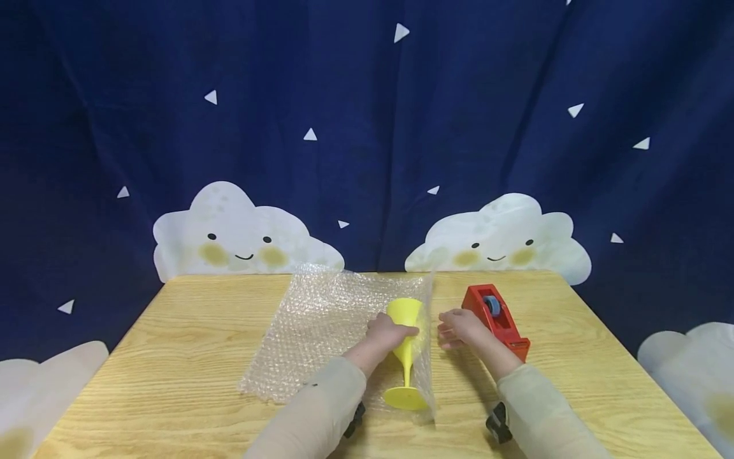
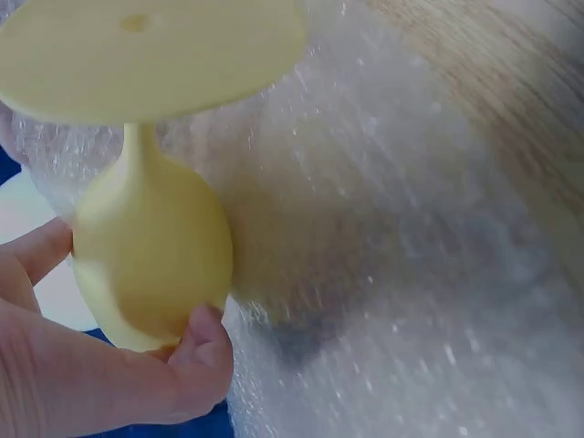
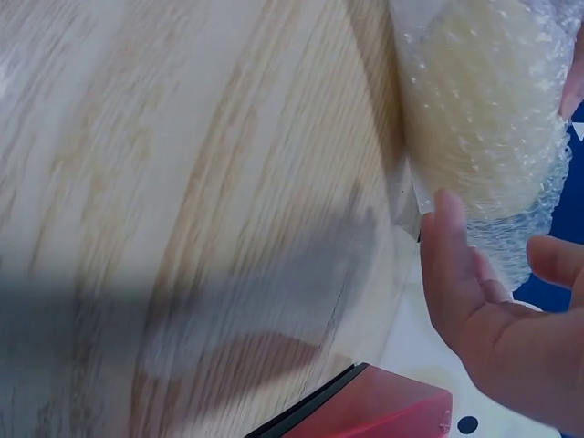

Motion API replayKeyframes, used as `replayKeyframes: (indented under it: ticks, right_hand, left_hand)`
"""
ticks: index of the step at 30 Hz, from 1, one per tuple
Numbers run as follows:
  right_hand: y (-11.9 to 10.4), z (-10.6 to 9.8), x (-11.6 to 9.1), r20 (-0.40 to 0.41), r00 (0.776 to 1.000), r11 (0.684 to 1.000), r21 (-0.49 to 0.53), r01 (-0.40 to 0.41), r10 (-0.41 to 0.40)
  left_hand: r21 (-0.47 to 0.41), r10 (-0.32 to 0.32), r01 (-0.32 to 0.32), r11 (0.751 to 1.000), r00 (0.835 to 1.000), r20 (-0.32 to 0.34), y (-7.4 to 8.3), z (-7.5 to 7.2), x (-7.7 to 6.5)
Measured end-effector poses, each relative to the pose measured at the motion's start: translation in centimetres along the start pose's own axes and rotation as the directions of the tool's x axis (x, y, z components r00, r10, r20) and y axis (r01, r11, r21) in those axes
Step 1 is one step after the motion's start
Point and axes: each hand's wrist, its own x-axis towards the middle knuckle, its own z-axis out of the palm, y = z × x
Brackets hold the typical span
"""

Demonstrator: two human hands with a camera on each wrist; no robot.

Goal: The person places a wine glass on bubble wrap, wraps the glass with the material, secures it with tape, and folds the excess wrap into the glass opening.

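A yellow plastic goblet (image 1: 406,366) lies along the right part of a sheet of bubble wrap (image 1: 321,331) on the table. My left hand (image 1: 387,334) grips the goblet's bowl, thumb on one side and fingers on the other, as the left wrist view shows. The goblet's round foot (image 2: 155,59) points toward me. The sheet's right edge stands up beside the goblet; in the right wrist view this raised bubble wrap (image 3: 488,109) covers the bowl. Just right of that edge is my right hand (image 1: 461,328), fingers relaxed and holding nothing. Whether its fingertips touch the wrap, I cannot tell.
Right beside my right hand stands a red tape dispenser (image 1: 497,319) with a blue-cored roll. The wooden table (image 1: 189,357) ends at a dark blue curtain (image 1: 355,95) printed with clouds and white triangles. Dark wrist devices (image 1: 499,423) sit under the sleeves.
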Motion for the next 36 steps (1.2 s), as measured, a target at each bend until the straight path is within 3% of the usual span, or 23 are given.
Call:
replayKeyframes:
  ticks: [4,9,15,21,24,28,31,36]
  right_hand:
    - [0.1,0.6,0.2,-0.001,0.997,0.992,-0.101,0.077,-0.077]
    - [-0.3,1.6,0.2,0.017,0.976,0.941,-0.260,0.215,-0.218]
    - [-1.0,2.2,0.5,-0.038,0.991,0.979,-0.161,0.121,-0.129]
    - [-1.0,2.5,0.7,-0.076,0.994,0.990,-0.121,0.074,-0.084]
    - [-0.9,2.7,0.7,-0.050,0.998,0.995,-0.095,0.025,-0.030]
    - [-0.7,2.8,0.7,0.061,0.998,1.000,0.009,-0.024,0.023]
    - [-0.6,2.9,0.8,0.129,0.991,0.997,0.072,-0.034,0.024]
    - [-0.7,3.2,0.8,0.128,0.991,0.998,0.044,-0.037,0.031]
  left_hand:
    - [-0.105,-0.020,0.026,0.994,0.998,0.053,-0.5,-0.3,0.5]
    - [-0.165,-0.021,0.037,0.986,0.995,0.100,-1.0,-0.7,1.0]
    - [-0.224,-0.034,0.063,0.973,0.991,0.131,-1.3,-1.3,1.2]
    - [-0.235,-0.039,0.072,0.969,0.989,0.144,-1.5,-1.4,1.2]
    - [-0.227,-0.023,0.056,0.972,0.989,0.146,-1.6,-1.5,1.3]
    - [-0.240,0.008,0.036,0.970,0.984,0.179,-1.8,-1.8,1.3]
    - [-0.253,0.001,0.056,0.966,0.976,0.219,-1.9,-2.0,1.3]
    - [-0.261,-0.033,0.104,0.960,0.964,0.264,-2.1,-2.1,1.2]
